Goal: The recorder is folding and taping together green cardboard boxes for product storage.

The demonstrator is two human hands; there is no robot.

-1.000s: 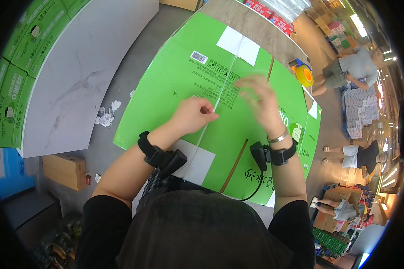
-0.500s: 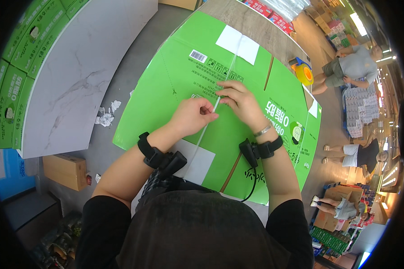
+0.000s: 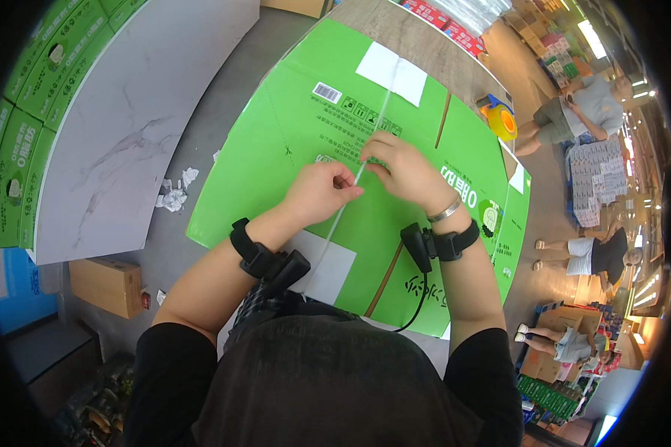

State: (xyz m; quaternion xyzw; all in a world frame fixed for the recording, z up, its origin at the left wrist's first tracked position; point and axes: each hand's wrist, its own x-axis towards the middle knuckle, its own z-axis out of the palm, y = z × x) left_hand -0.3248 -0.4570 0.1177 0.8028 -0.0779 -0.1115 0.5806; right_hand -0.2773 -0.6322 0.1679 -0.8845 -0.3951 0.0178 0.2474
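A flattened green cardboard carton (image 3: 276,149) lies in front of me, with white patches at its far and near ends. A thin pale string (image 3: 338,223) runs lengthwise across it, between those patches. Over the middle of the carton, my left hand (image 3: 322,192) pinches the string between thumb and curled fingers. Just right of it, my right hand (image 3: 402,170) has its fingers bent closed on the string slightly farther along. The two sets of fingertips are close together, and the exact grip is partly hidden by the fingers.
A yellow tape roll on a blue dispenser (image 3: 499,119) sits at the wooden table's (image 3: 395,26) right edge. Left stands a marble-patterned counter (image 3: 142,127) with green boxes (image 3: 22,171). Crumpled paper (image 3: 174,197) and a brown box (image 3: 106,286) lie on the floor. Several people stand at right.
My right hand's fingers have curled in and its wrist has turned, moving slightly right. My left hand stays nearly in place on the string.
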